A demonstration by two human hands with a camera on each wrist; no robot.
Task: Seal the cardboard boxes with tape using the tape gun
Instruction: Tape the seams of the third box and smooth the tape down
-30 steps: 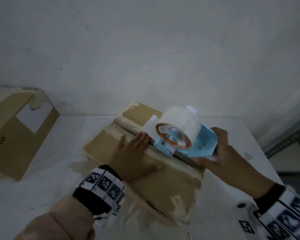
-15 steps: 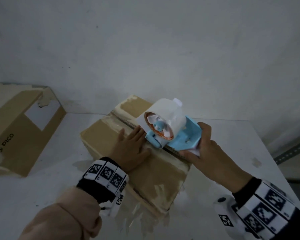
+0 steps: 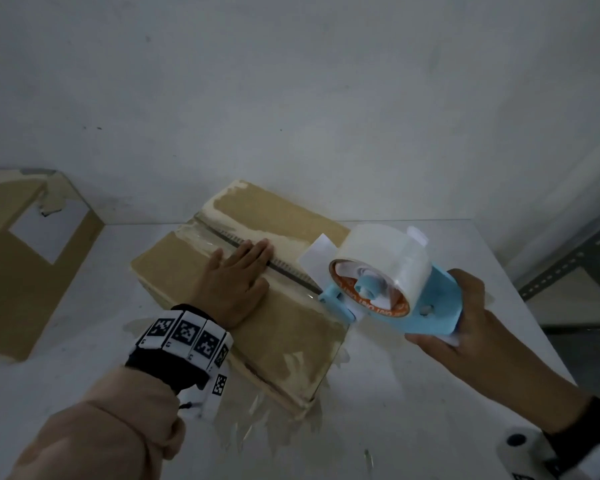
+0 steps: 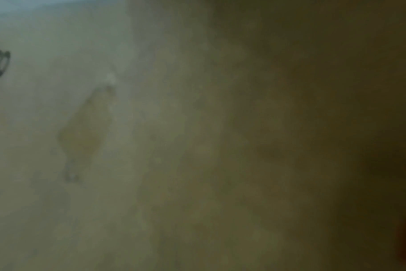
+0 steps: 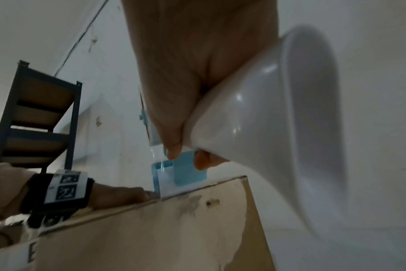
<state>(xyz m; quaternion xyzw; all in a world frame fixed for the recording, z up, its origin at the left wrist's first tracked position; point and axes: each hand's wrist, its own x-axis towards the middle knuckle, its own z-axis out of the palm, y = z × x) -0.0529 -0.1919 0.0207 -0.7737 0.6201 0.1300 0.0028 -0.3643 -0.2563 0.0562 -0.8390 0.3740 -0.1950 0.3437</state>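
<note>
At centre, your left hand (image 3: 234,284) lies flat on the cardboard box (image 3: 281,327) while your right hand (image 3: 465,323) grips the tape gun (image 3: 392,289) at the seam's 4 o'clock end — this pass looks nearly run; a second box (image 3: 25,268) waits at 9 o'clock.

Dim, flat light on my head view, a cool grey cast, corners darker. Soft shadows only; the wall (image 3: 291,98) bows at the edges. My left wrist view is a murky brown smear, nothing sharp. On my right wrist, small glints on the tape gun (image 5: 255,113), blurred up close.
</note>
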